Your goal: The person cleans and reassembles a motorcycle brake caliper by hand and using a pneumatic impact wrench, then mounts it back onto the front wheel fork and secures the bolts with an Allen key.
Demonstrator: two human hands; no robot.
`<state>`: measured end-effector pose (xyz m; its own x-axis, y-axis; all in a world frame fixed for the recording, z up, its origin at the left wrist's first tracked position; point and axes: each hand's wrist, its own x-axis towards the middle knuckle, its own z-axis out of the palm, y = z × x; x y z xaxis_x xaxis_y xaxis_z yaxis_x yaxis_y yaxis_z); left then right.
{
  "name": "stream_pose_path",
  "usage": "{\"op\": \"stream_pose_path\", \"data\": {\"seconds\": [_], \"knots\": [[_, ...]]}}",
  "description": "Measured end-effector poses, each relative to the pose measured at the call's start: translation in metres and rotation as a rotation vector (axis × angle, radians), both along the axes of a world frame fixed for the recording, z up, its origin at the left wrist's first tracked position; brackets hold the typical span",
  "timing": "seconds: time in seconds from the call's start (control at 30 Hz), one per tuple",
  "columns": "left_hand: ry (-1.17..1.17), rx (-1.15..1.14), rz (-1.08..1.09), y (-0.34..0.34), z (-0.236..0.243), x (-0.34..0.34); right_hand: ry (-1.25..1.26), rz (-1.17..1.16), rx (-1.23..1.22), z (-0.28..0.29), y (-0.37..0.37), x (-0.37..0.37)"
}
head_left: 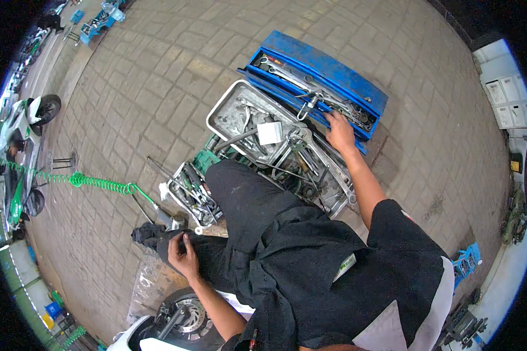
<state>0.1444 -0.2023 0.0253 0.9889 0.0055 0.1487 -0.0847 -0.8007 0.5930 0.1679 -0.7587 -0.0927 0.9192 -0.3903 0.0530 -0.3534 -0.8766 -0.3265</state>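
Observation:
My right hand [340, 133] reaches to the near edge of a long blue metal toolbox [328, 65]. Its fingers are stretched out by the right part of the box, and I see nothing held in them. Inside the box lie several wrenches [281, 73] and other metal tools. A ratchet-like tool [308, 107] rests across the near edge, left of those fingers. Over my dark trouser leg, at the lower left, is my left hand [183, 256]. Its fingers are loosely bent, with a gap between thumb and fingers and nothing visible in them.
Two metal trays, a left one [216, 117] and a right one [338, 206], hold tools and a white square piece [269, 133]. A smaller tool tray [188, 205] sits by my knee. A coiled green hose [102, 183] stretches left. Below is a motorcycle wheel [190, 316].

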Motion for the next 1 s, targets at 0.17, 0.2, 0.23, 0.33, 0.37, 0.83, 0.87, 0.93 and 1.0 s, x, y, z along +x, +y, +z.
{"op": "stream_pose_path", "data": {"seconds": [0.17,0.2,0.23,0.33,0.37,0.83,0.87,0.93,1.0], "knots": [[-0.011,-0.11,0.054,0.006,-0.006,0.0,-0.034,0.044,0.025,0.008,0.007,-0.009],[0.009,-0.122,0.073,0.005,-0.006,0.0,-0.032,0.032,0.024,0.012,-0.003,-0.012],[0.013,-0.116,0.064,0.005,-0.004,0.0,-0.032,0.059,0.217,0.016,-0.018,-0.015],[0.031,-0.111,0.038,-0.005,-0.002,-0.001,-0.201,-0.17,0.539,0.005,-0.086,-0.033],[0.034,-0.1,0.039,0.003,-0.002,-0.004,-0.213,-0.23,0.495,0.024,-0.092,-0.03],[0.033,0.002,-0.03,-0.007,-0.004,0.01,0.276,0.176,-0.019,0.025,-0.144,-0.039],[0.033,0.003,-0.029,-0.008,-0.003,0.01,0.263,0.195,-0.014,0.027,-0.146,-0.037],[0.048,0.029,-0.03,-0.009,-0.001,0.01,0.233,0.229,0.002,0.02,-0.151,-0.037],[0.042,0.003,-0.027,-0.016,0.0,0.011,0.206,0.249,0.005,0.007,-0.167,-0.041]]}}
